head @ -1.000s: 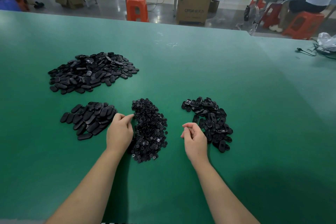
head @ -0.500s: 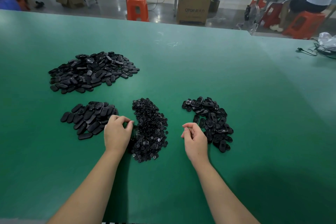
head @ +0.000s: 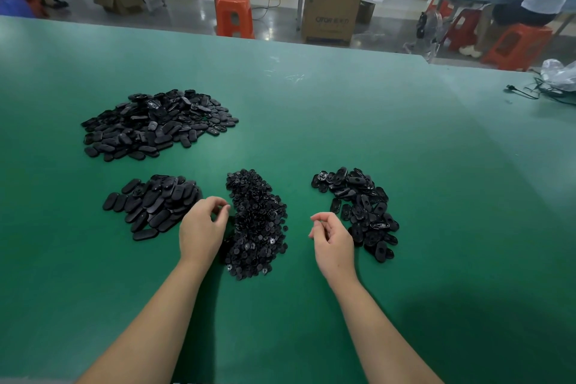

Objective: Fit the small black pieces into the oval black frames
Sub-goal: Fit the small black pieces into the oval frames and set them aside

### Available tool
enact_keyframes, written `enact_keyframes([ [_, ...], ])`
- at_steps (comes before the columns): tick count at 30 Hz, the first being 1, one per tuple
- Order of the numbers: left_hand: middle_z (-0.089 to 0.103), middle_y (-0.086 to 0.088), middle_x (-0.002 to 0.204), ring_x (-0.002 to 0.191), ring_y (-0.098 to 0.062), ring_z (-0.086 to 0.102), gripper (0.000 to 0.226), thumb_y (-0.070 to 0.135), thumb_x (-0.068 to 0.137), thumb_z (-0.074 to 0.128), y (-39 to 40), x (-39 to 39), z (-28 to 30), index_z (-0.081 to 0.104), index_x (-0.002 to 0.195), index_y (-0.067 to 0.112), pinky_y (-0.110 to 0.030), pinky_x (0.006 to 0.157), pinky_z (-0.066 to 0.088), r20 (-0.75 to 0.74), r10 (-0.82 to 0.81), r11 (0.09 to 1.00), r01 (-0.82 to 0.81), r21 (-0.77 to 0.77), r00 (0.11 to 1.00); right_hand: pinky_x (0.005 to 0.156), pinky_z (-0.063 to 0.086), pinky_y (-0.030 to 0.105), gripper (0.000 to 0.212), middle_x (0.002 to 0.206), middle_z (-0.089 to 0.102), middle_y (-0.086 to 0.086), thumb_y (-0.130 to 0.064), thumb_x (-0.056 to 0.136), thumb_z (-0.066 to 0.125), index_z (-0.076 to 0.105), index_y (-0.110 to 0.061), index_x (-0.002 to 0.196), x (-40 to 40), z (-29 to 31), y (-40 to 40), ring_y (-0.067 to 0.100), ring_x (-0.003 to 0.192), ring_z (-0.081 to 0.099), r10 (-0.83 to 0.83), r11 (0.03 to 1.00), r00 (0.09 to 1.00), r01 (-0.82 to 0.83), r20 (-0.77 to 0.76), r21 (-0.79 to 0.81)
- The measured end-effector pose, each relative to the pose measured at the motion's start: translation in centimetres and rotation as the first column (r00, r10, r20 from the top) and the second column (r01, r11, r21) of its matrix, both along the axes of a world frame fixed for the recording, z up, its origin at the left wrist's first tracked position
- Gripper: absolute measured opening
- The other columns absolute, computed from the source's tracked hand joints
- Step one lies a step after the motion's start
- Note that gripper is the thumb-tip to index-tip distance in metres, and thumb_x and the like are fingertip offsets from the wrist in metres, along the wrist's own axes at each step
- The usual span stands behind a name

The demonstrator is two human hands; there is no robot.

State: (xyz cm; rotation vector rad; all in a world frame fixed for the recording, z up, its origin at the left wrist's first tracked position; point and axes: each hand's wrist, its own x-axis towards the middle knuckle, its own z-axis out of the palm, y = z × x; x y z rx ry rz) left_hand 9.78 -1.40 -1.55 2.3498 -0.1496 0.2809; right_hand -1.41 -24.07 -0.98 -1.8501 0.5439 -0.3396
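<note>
Head view, forward-down over green table (head: 343, 121)

green table (head: 343, 121), orange stool (head: 233, 14), cardboard box (head: 332, 11)

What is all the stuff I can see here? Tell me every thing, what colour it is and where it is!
big heap of oval pieces: one, black, far left on the table
small heap of oval pieces: one, black, near left, beside the left hand
heap of small pieces: one, black, middle, between the hands
heap of oval frames: one, black, right, beside the right hand
table: one, green, under it all
stools: several, orange, on the floor behind
cardboard box: one, brown, on the floor behind
cable: one, black, far right on the table
left hand: fingers curled at the small pieces
right hand: fingers curled; whether it holds anything cannot be told
</note>
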Motion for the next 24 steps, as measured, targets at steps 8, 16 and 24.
enact_keyframes([
  [8,0.067,0.005,0.087,0.054,-0.008,0.051,0.009,0.010,0.093,0.063,-0.1,0.3,-0.2,0.068,0.096,0.016,-0.027,0.053,0.040,-0.024,0.041,0.995,-0.043,-0.095,0.999,0.049,0.036,0.019,0.020,0.071,0.061,-0.003,-0.017,0.101,0.055,0.059,-0.034,0.093,0.3,0.5,0.0,0.004,0.051,0.042,0.119,0.985,0.988,-0.130,-0.098,-0.114],
  [16,0.070,0.003,0.099,0.053,-0.011,0.052,0.026,0.007,0.092,0.062,0.1,0.5,-0.4,0.072,0.114,0.017,-0.026,0.056,0.042,-0.040,0.040,0.994,-0.044,-0.104,0.998,0.066,0.048,0.025,0.006,0.093,0.067,-0.006,-0.025,0.096,0.062,0.067,-0.027,0.098,2.0,4.8,-6.6,0.013,0.074,0.060,-0.050,0.871,0.965,-0.084,-0.258,-0.483],
  [24,0.070,0.002,0.095,0.058,-0.007,0.052,0.017,0.012,0.093,0.062,0.1,0.8,-0.6,0.073,0.106,0.017,-0.026,0.056,0.039,-0.065,0.045,0.996,-0.050,-0.076,0.997,0.083,0.050,0.036,0.041,0.125,0.053,0.005,-0.042,0.096,0.063,0.056,-0.020,0.130,2.3,4.9,-10.6,0.027,0.105,0.062,-0.210,0.711,0.812,-0.255,-0.544,-0.655],
])
